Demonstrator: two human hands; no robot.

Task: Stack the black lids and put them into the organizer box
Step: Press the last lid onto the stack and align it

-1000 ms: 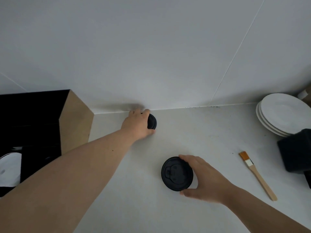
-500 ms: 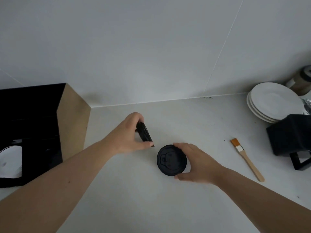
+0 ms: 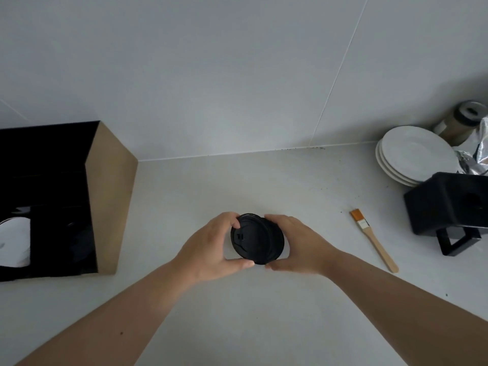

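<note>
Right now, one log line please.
phase: stacking | left hand: on black lids | right hand: on black lids | organizer box: left, not reached

A pale grey wall (image 3: 211, 62) of large smooth panels rises behind a light countertop (image 3: 237, 313), thin seams running slantwise across it. Dark specks gather along the joint where wall meets counter. The light is soft and even, dimmer toward the right corner, where white plates (image 3: 414, 151), a jar (image 3: 460, 122) and crumpled foil (image 3: 478, 151) crowd together.
</note>
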